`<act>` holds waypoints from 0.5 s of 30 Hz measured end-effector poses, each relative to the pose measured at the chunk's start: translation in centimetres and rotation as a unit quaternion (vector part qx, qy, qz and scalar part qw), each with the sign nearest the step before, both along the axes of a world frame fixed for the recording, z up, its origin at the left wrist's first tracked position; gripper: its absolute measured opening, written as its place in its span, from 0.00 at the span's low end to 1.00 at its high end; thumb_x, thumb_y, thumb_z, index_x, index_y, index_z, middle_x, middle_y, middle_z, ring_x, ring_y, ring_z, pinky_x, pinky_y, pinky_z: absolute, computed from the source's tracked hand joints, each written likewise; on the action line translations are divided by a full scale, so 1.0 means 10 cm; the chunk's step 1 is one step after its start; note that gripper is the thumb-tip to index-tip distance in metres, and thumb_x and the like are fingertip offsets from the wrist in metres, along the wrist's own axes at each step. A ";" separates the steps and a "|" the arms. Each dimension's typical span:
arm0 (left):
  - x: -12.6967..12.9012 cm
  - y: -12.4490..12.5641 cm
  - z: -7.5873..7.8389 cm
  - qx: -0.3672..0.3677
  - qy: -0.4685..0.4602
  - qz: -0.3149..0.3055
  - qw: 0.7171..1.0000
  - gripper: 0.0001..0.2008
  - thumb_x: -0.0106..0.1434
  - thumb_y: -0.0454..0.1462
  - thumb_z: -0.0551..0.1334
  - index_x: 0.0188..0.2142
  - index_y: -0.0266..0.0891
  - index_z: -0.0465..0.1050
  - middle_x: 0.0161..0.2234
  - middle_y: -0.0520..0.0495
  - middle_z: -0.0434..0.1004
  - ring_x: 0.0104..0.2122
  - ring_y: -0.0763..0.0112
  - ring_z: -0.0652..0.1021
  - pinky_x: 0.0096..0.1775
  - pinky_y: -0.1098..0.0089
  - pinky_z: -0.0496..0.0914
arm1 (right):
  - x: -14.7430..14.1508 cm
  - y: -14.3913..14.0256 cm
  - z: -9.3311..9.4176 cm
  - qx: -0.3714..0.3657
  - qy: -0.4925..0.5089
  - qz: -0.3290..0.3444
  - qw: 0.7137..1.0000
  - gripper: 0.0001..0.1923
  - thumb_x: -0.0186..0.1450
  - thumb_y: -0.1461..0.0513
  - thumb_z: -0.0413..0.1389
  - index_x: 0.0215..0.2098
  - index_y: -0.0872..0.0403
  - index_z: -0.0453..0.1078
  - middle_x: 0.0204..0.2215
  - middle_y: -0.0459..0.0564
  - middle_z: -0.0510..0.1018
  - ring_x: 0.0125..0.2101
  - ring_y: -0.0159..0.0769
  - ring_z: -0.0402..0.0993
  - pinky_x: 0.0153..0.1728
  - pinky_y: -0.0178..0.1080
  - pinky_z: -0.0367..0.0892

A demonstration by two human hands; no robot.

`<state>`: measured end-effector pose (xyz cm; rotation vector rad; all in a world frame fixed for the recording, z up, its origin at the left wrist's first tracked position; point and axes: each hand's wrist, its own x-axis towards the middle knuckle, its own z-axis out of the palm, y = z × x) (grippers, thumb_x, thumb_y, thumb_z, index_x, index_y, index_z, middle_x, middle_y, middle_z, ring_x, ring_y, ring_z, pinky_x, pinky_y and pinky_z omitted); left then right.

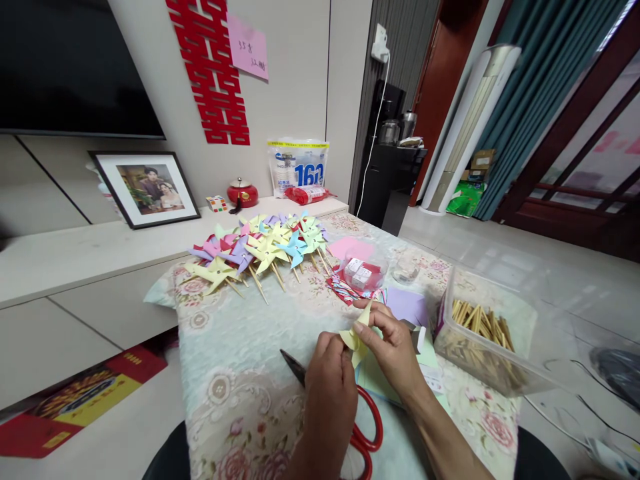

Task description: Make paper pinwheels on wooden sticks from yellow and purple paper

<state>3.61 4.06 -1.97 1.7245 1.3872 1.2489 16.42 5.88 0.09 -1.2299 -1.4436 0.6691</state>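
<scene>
Red-handled scissors (363,427) are lain at six o'clock on the worktop (235,360), partly hidden under the left hand (330,383). A pale yellow paper piece (356,337) is pinched by the fingers of that hand and the right hand (393,347), just above the worktop's centre. A heap of paper pinwheels (260,250) is seen at eleven o'clock, a clear tub of sticks (480,333) at three.

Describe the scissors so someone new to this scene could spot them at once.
On the floral-cloth table, look at the near edge, just under the person's left hand. The scissors lie flat there, dark blades pointing left past the hand. They are the only thing with red loop handles.
</scene>
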 end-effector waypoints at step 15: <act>-0.05 0.12 0.06 -0.264 -0.423 -0.044 0.866 0.08 0.51 0.39 0.67 0.28 0.38 0.72 0.19 0.57 0.63 0.19 0.78 0.60 0.24 0.73 0.55 | 0.03 -0.05 -0.02 0.141 -0.048 -0.080 0.986 0.05 0.68 0.60 0.58 0.41 0.50 0.74 0.45 0.53 0.78 0.48 0.44 0.72 0.49 0.47 0.66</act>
